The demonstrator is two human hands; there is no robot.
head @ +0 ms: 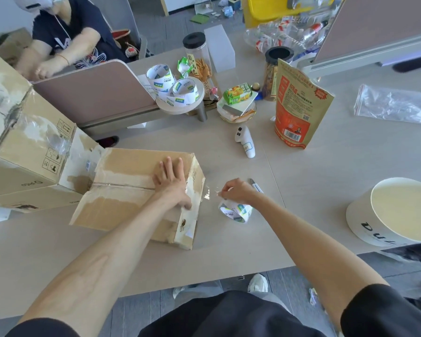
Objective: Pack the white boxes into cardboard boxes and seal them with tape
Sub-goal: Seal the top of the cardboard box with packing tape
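A closed cardboard box [122, 190] lies left of centre on a pale counter [326, 190], its near corner close to the counter's front edge. The left hand [171, 183] lies flat, fingers straight, on the box top at its right edge. Just right of the box, the right hand [238, 190] pinches clear tape [207, 194] stretched from the box's end, with the roll [236, 211] below the hand. Bare counter opens between the roll and a paper bowl [360, 220], which is cut off at the right. A bigger box [27, 161] sits just beside the first on the left, cropped by the frame. A thin tool [256, 186] is mostly hidden behind the right hand. The box's contents are hidden.
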